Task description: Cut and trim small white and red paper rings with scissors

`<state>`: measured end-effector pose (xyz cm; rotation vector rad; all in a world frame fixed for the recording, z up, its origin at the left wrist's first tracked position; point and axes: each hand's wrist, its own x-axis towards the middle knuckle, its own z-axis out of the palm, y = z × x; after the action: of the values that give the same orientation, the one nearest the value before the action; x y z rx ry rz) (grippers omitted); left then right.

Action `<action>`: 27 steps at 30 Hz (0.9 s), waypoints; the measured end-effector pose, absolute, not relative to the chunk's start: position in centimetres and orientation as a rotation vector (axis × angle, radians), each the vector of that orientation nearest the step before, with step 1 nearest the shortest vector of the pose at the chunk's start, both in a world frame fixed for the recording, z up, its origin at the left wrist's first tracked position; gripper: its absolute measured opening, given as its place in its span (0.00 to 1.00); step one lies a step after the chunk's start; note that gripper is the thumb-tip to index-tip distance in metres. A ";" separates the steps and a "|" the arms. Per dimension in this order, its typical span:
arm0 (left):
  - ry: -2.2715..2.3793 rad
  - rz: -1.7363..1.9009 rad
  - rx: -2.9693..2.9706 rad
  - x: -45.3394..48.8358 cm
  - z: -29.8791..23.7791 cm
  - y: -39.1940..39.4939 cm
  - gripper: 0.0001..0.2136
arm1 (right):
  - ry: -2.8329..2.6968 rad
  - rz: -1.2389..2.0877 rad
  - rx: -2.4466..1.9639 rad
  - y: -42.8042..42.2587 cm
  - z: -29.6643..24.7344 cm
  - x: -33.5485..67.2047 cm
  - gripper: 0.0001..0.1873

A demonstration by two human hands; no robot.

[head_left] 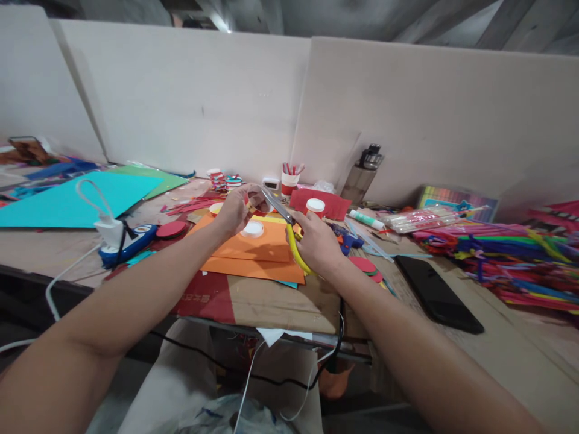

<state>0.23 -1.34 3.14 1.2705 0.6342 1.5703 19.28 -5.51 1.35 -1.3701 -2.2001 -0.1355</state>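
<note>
My right hand is closed around the yellow handles of a pair of scissors. Their blades point up and left toward my left hand. That hand pinches a small red paper piece right at the blade tips. Both hands hover over orange paper sheets lying on a cardboard-covered table. A white round lid rests on the orange paper between my hands.
A black phone lies to the right, beside a pile of coloured strips. A glue gun with a white plug sits left, near teal paper. A water bottle, a pen cup and a glue stick stand behind.
</note>
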 end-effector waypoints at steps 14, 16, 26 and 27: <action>0.574 1.390 1.429 -1.1 3.1 -1.0 0.13 | -2.249 -0.133 -1.408 -6.0 2.3 19.2 0.21; 0.578 1.373 1.431 -1.2 3.0 -0.9 0.13 | -2.252 -0.131 -1.411 -5.9 2.3 19.2 0.21; 0.550 1.544 1.182 -0.7 3.5 -1.0 0.13 | -2.246 -0.166 -1.477 -6.3 2.3 19.1 0.20; 0.535 1.519 1.150 -0.6 3.6 -1.1 0.14 | -2.243 -0.178 -1.491 -6.3 2.3 19.1 0.21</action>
<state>-0.56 -1.13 3.55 1.1504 0.5354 1.5186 19.06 -6.35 2.32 -1.4905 -2.2425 -0.1780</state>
